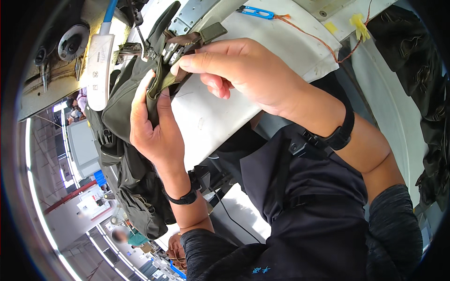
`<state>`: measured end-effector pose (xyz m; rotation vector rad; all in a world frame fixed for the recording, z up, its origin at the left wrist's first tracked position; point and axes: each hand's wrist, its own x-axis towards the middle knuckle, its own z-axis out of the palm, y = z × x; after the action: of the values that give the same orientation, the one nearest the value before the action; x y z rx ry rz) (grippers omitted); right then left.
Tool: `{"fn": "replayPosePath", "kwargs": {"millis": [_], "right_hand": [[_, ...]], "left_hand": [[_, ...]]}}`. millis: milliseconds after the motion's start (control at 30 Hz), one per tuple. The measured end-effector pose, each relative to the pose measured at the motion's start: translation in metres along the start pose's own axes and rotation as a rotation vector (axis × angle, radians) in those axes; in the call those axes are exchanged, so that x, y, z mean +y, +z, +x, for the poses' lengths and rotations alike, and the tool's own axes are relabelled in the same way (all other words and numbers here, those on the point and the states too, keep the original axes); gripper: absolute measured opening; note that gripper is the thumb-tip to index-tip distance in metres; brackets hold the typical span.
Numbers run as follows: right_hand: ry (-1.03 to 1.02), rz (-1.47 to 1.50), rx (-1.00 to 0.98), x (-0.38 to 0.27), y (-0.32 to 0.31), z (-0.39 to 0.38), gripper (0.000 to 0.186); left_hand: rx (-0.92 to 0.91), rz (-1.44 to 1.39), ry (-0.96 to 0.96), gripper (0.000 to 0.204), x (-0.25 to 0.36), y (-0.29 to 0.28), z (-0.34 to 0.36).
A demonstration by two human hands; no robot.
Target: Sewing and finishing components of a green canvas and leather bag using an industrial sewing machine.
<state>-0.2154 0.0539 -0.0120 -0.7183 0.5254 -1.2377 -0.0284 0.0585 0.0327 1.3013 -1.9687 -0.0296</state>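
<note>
Olive fabric piece (125, 107) up against the metal parts (169, 52) of a machine, upper left of the white surface (202, 122). Left hand (157, 133) grasping: thumb on one side of the folded edge, fingers on the other, cloth pinched between. Right hand (243, 61): thumb and forefinger closed together at the upper edge by the metal parts, apparently on a bit of cloth; exact grip too small to tell. Its other fingers curl loosely below.

Progress, as judged: part-made. Layers already brought together and folded, with a dark strap (213, 32) end showing just beyond. Edge between the hands not yet closed flat; a fine loose thread (183, 93) hangs beside it, uncut. Whether any stitching is in at this edge: cannot tell, fingers and metal cover it. Piece not yet clear of the machine, neither hand free.

Nearby: blue snips (256, 12) at the far edge of the surface, untouched; orange-brown cord (313, 41) trailing from them. Dark bags (143, 206) bunched below the piece, at left.
</note>
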Motion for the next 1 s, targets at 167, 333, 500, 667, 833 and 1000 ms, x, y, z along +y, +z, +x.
{"fn": "replayPosePath", "kwargs": {"millis": [167, 333, 500, 667, 833, 1000], "right_hand": [[0.005, -0.105, -0.034, -0.008, -0.011, -0.002, 0.032], [-0.389, -0.53, 0.339, -0.007, -0.013, 0.0, 0.014], [-0.973, -0.966, 0.135, -0.05, -0.011, 0.014, 0.016], [-1.07, -1.256, 0.181, -0.046, 0.01, 0.035, 0.01], [-1.044, -1.237, 0.245, -0.089, -0.009, -0.001, 0.011], [-1.271, -1.448, 0.557, -0.221, -0.033, -0.024, 0.022]], "left_hand": [[-0.046, 0.0, -0.003, 0.028, -0.001, 0.009, -0.001], [-0.011, 0.17, 0.254, 0.041, -0.006, 0.012, 0.0], [0.046, 0.147, 0.284, 0.046, -0.005, 0.023, 0.001], [0.111, 0.157, 0.256, 0.066, -0.014, 0.024, -0.01], [0.233, 0.172, 0.329, 0.051, -0.018, 0.031, -0.007], [0.335, 0.122, 0.307, 0.058, -0.027, 0.034, -0.01]]}}
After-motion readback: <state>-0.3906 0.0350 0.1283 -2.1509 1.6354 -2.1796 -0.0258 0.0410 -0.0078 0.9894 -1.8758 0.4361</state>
